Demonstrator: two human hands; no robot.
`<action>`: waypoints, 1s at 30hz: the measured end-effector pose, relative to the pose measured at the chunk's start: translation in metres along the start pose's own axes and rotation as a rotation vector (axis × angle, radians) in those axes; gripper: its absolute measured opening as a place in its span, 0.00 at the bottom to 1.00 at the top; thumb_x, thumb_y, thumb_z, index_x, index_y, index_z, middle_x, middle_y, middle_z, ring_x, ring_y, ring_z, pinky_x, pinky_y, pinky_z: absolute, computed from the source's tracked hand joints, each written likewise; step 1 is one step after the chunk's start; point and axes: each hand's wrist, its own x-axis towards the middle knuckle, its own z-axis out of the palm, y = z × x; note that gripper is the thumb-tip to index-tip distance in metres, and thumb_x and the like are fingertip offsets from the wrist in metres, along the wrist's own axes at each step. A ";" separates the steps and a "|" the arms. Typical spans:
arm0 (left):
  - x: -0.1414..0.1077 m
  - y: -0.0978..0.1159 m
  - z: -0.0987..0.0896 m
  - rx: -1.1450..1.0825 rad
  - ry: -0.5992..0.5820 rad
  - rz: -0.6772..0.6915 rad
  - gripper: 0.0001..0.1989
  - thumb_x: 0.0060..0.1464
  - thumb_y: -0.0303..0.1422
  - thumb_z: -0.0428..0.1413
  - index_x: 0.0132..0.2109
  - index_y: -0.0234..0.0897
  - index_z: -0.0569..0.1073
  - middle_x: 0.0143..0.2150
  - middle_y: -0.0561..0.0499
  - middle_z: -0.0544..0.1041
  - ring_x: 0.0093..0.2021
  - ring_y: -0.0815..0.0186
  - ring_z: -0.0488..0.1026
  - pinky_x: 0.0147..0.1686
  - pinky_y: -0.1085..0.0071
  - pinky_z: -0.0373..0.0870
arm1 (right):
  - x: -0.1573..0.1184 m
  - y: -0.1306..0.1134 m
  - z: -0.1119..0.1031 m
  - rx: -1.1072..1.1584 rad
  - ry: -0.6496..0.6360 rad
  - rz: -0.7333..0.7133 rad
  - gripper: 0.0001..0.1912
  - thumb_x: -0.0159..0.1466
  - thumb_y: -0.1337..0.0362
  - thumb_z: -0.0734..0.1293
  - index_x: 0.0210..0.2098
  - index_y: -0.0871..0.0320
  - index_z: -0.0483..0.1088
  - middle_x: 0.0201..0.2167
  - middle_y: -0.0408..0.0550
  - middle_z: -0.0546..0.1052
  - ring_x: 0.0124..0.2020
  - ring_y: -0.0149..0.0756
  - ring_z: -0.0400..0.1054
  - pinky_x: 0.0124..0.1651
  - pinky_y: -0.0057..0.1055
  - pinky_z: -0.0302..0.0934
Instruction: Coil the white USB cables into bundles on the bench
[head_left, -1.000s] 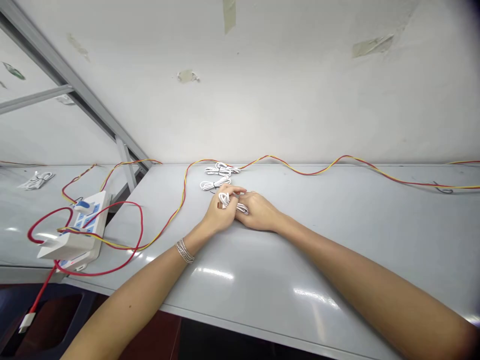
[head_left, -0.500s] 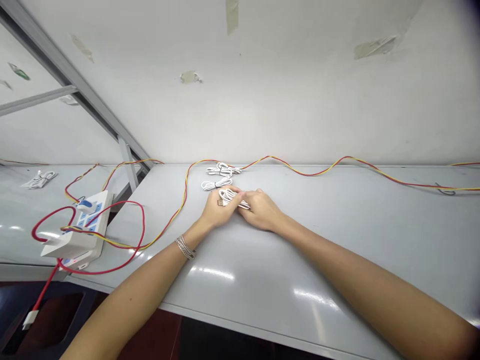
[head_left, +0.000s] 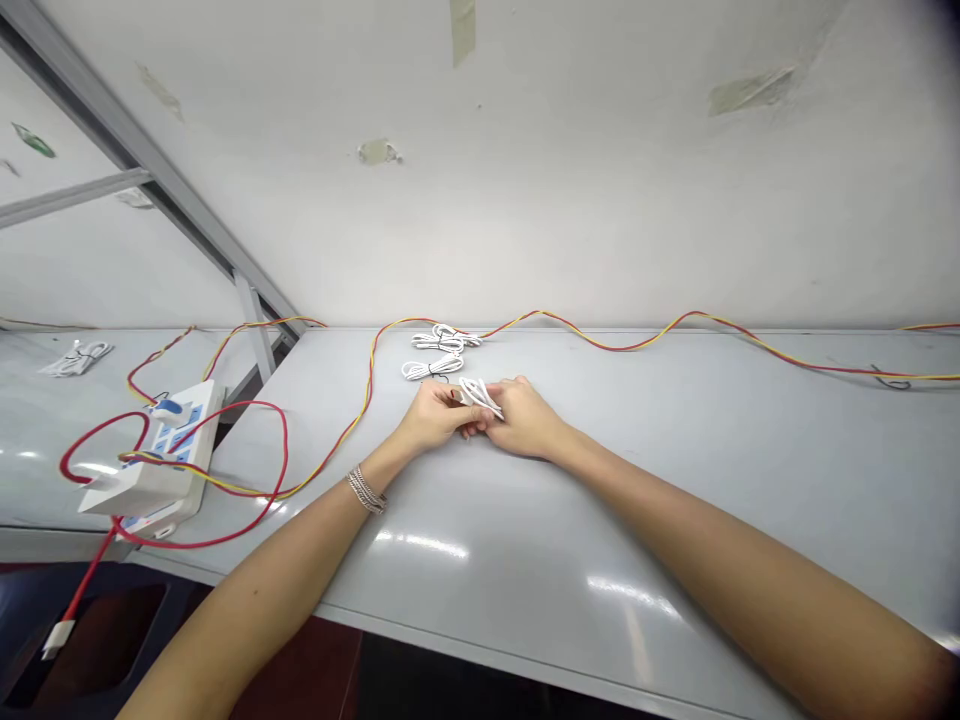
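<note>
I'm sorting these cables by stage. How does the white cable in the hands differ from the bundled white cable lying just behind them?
The white cable in the hands is gripped between the left hand and right hand, with loose loops. The bundled white cable lies untouched on the grey table. It is pinched at its middle by a dark tie; no tie shows on the held one. Both are thin, white and coiled.

A long pale grey tabletop (head_left: 675, 480) is set against a white wall (head_left: 570, 200), on which scraps of tape (head_left: 459, 25) are stuck. Glare from overhead light is reflected near the tabletop's front edge. A grey metal frame (head_left: 150, 190) is seen at the left, above a second grey surface (head_left: 45, 440).
</note>
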 end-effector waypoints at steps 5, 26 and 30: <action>-0.006 0.004 0.007 0.096 -0.012 0.122 0.18 0.44 0.43 0.68 0.29 0.31 0.76 0.20 0.53 0.70 0.20 0.73 0.63 0.20 0.74 0.61 | 0.000 0.001 0.002 -0.040 -0.009 0.014 0.04 0.58 0.66 0.66 0.28 0.58 0.72 0.29 0.47 0.78 0.32 0.36 0.68 0.43 0.33 0.52; 0.008 -0.007 -0.042 0.967 0.412 0.137 0.04 0.51 0.32 0.60 0.34 0.36 0.76 0.37 0.45 0.74 0.36 0.60 0.72 0.42 0.63 0.69 | 0.007 0.011 0.004 0.350 0.324 0.404 0.23 0.64 0.49 0.60 0.19 0.54 0.50 0.18 0.40 0.55 0.21 0.28 0.48 0.24 0.29 0.44; 0.008 -0.007 -0.039 1.058 0.388 0.159 0.05 0.56 0.30 0.55 0.32 0.36 0.74 0.35 0.44 0.72 0.37 0.58 0.70 0.42 0.62 0.68 | 0.006 0.010 0.005 0.369 0.317 0.376 0.24 0.64 0.48 0.60 0.19 0.54 0.50 0.18 0.40 0.54 0.22 0.28 0.48 0.24 0.29 0.44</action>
